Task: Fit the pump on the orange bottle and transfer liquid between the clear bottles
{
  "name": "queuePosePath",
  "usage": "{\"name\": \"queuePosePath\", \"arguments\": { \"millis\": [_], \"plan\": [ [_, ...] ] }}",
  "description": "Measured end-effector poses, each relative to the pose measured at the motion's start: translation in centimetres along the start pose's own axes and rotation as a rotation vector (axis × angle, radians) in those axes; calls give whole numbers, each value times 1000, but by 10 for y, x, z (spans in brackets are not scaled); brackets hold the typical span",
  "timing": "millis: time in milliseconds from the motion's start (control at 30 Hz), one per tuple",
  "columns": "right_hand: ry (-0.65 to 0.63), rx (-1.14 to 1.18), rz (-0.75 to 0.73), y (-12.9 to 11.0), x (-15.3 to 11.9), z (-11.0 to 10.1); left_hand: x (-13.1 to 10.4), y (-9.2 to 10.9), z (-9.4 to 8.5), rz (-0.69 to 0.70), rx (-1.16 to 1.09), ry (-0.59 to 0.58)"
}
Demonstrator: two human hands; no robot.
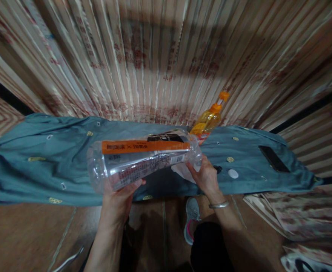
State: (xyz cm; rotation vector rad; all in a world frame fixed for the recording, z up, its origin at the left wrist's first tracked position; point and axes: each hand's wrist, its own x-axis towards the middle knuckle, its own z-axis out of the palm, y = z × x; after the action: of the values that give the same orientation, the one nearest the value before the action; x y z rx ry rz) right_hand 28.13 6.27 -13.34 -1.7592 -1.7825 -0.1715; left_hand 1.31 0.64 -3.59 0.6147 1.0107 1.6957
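Stacked cardboard (166, 71) with reddish print fills the background behind a narrow table (66, 130) draped in teal cloth patterned with yellow slices. Lighting dim; tiled floor (149, 226) visible below the near edge.

Large clear bottle (146, 160): in your two hands, lying nearly level across the middle of the table, base towards the left edge, neck towards the right. Orange strip and barcode readable as such on its wrapper; smaller print not legible.

Your left hand (120, 198) is under the base end on the near side, thumb laid along the wall, fingers partly closed around it; the fingertips beneath are hidden. Your right hand (207, 175) is at the neck, fingers curled against it, tips partly out of sight. White sheet (183, 172) just below the neck, next to your right thumb; whether you pinch it, cannot tell. Silvery bracelet (219, 205) on your right wrist.

Orange pump bottle (208, 121) stands behind the neck, by the far edge. Right of your right hand: small dark object (218, 169), unidentified, then a white disc (233, 173). Black phone (273, 158) lies flat near the right edge.
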Motion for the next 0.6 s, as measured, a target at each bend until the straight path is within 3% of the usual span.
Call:
{"name": "queuePosePath", "arguments": {
  "millis": [600],
  "plan": [
    [6,-8,-13,1,0,1,0,-1,-3,6,-9,-4]
  ]
}}
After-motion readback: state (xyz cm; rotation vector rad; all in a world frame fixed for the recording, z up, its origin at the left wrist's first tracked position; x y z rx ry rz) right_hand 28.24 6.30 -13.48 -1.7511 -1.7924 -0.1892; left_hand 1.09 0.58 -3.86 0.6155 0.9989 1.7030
